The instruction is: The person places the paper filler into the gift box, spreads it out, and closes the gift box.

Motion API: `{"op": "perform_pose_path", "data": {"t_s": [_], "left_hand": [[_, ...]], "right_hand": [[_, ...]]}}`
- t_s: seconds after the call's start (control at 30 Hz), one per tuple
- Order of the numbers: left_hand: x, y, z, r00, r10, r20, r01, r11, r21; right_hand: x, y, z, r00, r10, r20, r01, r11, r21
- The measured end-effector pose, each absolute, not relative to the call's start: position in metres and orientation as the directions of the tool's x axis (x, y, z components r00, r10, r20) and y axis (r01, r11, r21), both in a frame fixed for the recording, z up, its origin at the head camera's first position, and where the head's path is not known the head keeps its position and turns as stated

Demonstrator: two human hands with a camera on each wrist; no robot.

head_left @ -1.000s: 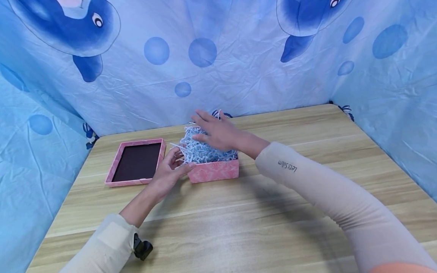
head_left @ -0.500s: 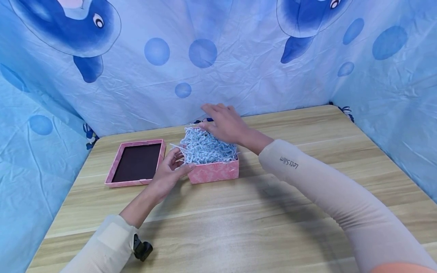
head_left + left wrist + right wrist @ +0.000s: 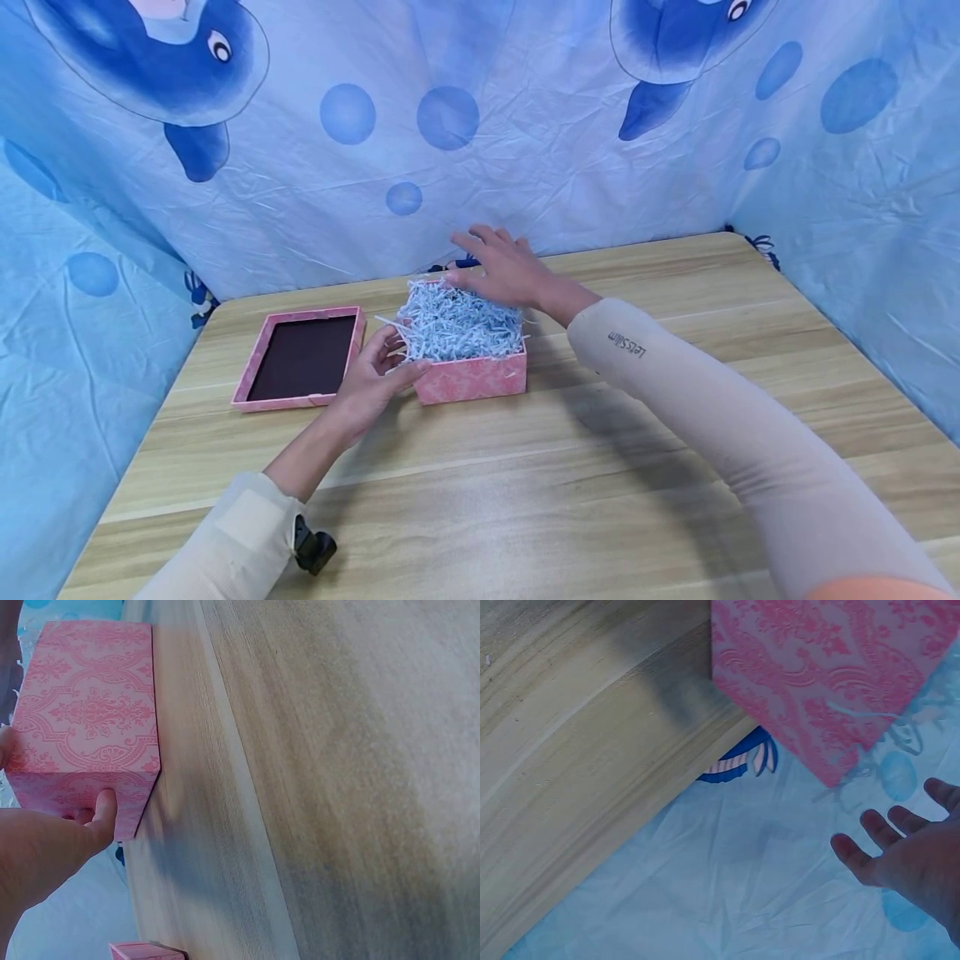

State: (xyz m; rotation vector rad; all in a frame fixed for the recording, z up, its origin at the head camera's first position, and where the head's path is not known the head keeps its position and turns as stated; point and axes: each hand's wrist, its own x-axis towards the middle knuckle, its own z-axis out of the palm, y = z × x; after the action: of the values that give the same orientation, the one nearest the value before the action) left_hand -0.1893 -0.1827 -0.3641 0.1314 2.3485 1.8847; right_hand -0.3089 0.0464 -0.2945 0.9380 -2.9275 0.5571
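Observation:
A pink patterned box [image 3: 472, 381], filled to the rim with light blue shredded paper [image 3: 461, 327], stands on the table. My left hand [image 3: 366, 385] holds its near left corner, thumb at the front rim and fingers bent against the left side. In the left wrist view a fingertip presses the pink side wall [image 3: 97, 705]. Over the far right part of the box, my right hand [image 3: 510, 271] hovers with fingers spread, thumb close over the paper. The right wrist view shows that hand [image 3: 922, 862] holding nothing, apart from the box's wall [image 3: 832, 667].
Left of the box lies its pink lid [image 3: 303, 358], dark inside facing up. Both sit on a wooden table [image 3: 480, 500] near its back edge. A blue curtain [image 3: 525, 150] with whale prints hangs right behind. Loose paper strands stick out past the box's rim.
My right hand has moved back and to the right across the box, uncovering more of the shredded paper. The left hand keeps its place at the corner.

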Motion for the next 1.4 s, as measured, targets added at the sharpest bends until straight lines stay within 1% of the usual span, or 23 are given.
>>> {"op": "perform_pose_path", "data": {"t_s": [0.17,0.3,0.43,0.57,0.8,0.9,1.03,1.13,1.3,1.4], "left_hand": [[-0.189,-0.183,-0.365,-0.986,0.157,-0.053,-0.016,0.226,0.974],[-0.190,-0.183,-0.366,-0.985,0.162,-0.054,-0.015,0.229,0.973],[-0.190,-0.183,-0.366,-0.985,0.165,-0.055,-0.016,0.232,0.973],[-0.190,-0.182,-0.365,-0.984,0.168,-0.051,-0.010,0.235,0.972],[-0.191,-0.182,-0.363,-0.985,0.169,-0.041,0.001,0.242,0.970],[-0.190,-0.183,-0.363,-0.985,0.169,-0.044,-0.003,0.236,0.972],[-0.190,-0.183,-0.363,-0.984,0.171,-0.047,-0.008,0.221,0.975],[-0.190,-0.184,-0.364,-0.984,0.172,-0.054,-0.014,0.223,0.975],[-0.189,-0.184,-0.364,-0.983,0.173,-0.055,-0.014,0.231,0.973],[-0.189,-0.184,-0.365,-0.983,0.178,-0.049,-0.009,0.217,0.976]], "right_hand": [[-0.314,0.048,-0.302,-0.817,-0.577,0.021,-0.551,0.769,-0.325],[-0.316,0.047,-0.308,-0.806,-0.591,-0.031,-0.552,0.771,-0.318],[-0.317,0.043,-0.314,-0.790,-0.611,-0.048,-0.570,0.762,-0.308],[-0.316,0.037,-0.316,-0.773,-0.632,-0.053,-0.582,0.740,-0.338],[-0.308,0.025,-0.312,-0.738,-0.674,-0.033,-0.626,0.703,-0.336],[-0.302,0.019,-0.312,-0.709,-0.704,-0.043,-0.661,0.685,-0.306],[-0.293,0.013,-0.314,-0.667,-0.742,-0.066,-0.714,0.662,-0.228],[-0.286,0.010,-0.316,-0.648,-0.756,-0.095,-0.731,0.652,-0.199],[-0.278,0.009,-0.319,-0.614,-0.774,-0.155,-0.738,0.633,-0.234],[-0.277,0.008,-0.320,-0.614,-0.761,-0.207,-0.714,0.648,-0.265]]}}
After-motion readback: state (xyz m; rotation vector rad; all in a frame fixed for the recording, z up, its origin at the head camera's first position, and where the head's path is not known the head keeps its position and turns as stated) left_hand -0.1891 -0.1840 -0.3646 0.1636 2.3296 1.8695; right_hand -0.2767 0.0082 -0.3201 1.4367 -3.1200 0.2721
